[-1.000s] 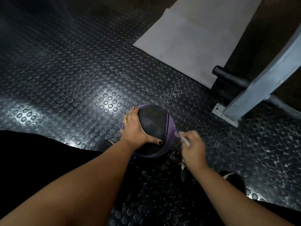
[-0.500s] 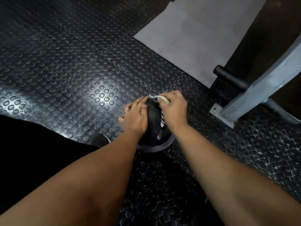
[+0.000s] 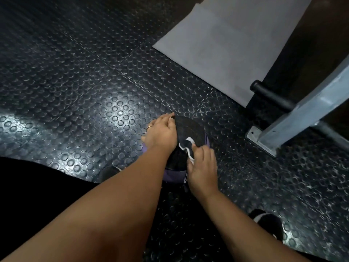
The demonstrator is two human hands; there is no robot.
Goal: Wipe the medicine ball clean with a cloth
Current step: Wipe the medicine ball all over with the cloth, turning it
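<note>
A black and purple medicine ball (image 3: 190,131) sits on the studded rubber floor in the middle of the head view. My left hand (image 3: 162,133) lies over the ball's left side with its fingers spread along the curve, holding it steady. My right hand (image 3: 203,167) grips a dark cloth with white stripes (image 3: 187,145) and presses it against the ball's near right side. Part of the cloth hangs down under that hand.
A grey mat (image 3: 226,44) lies on the floor at the back. A grey metal frame leg with a bolted foot plate (image 3: 264,140) and a black bar (image 3: 272,96) stand to the right. My shoes show at the lower right (image 3: 268,224) and beside my left arm.
My right hand has dragged the cloth from the far top of the ball down to its near right side. The left hand stays on the ball's left side.
</note>
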